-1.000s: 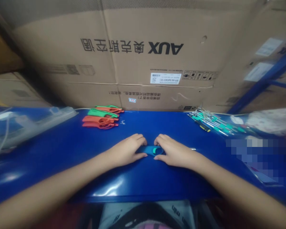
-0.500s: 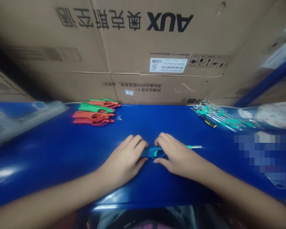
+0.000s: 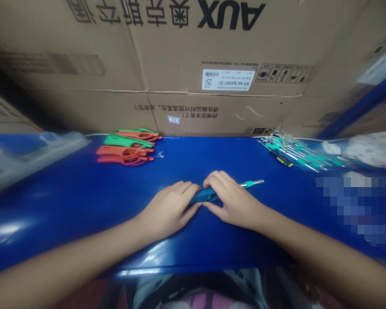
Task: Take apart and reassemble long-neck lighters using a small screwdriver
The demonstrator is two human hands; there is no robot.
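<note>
A blue long-necked lighter [image 3: 202, 196] is held in front of me over the blue tabletop. My left hand [image 3: 171, 209] is closed around its handle end, which is mostly covered by the fingers. With thumb and fingers curled, my right hand [image 3: 232, 198] grips the trigger end. A metal tube [image 3: 249, 184] with a green sleeve pokes out beyond the right hand, tilted slightly up to the right. A bit of green shows in the blue body between the hands. My right palm hides where body and tube meet.
Several orange and green lighter bodies [image 3: 126, 148] lie at the back left, beside small pale slivers [image 3: 161, 154]. At the back right are several metal tubes with green parts [image 3: 296, 150] and a black-yellow screwdriver [image 3: 281, 159]. A large cardboard box [image 3: 180, 77] stands behind. Clear plastic [image 3: 51, 150] lies left.
The lighter has tilted, its tube end now higher and pointing up to the right. Both hands have moved slightly up in view and closer together, and the view has tipped down a little.
</note>
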